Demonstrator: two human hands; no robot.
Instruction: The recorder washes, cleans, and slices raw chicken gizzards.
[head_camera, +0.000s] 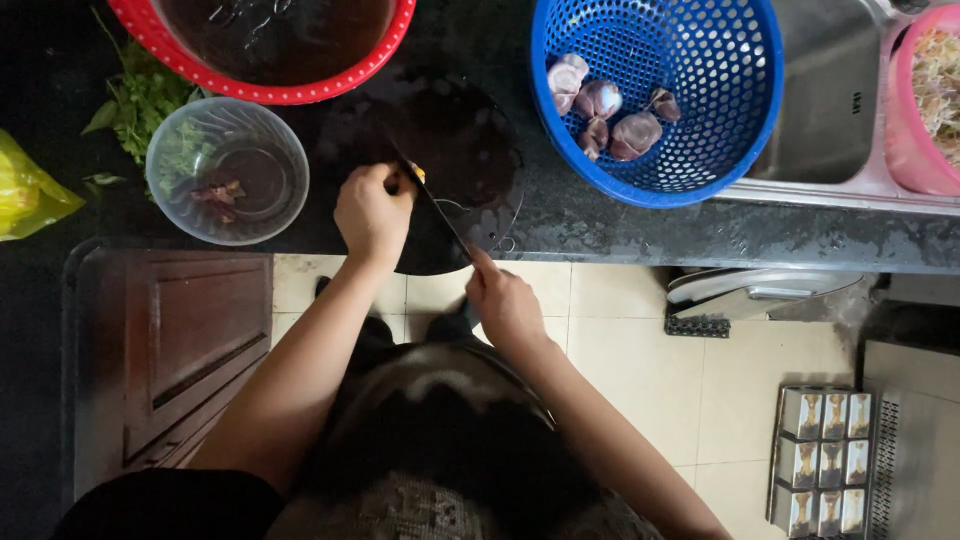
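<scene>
A dark round cutting board (455, 150) lies on the black counter. My left hand (372, 208) is closed on a small yellowish piece of food (416, 173) at the board's near edge. My right hand (503, 300) grips the handle of a knife (432, 205), whose dark blade runs up to the piece beside my left fingers. A blue perforated basket (740, 120) to the right holds several purplish shallots (602, 110).
A clear plastic bowl (170, 185) with peel scraps stands left of the board. Behind it are a red basin (262, 92) of water and green herbs (140, 100). A yellow bag (25, 195) lies far left. A steel sink (830, 110) and pink basket (905, 140) are right.
</scene>
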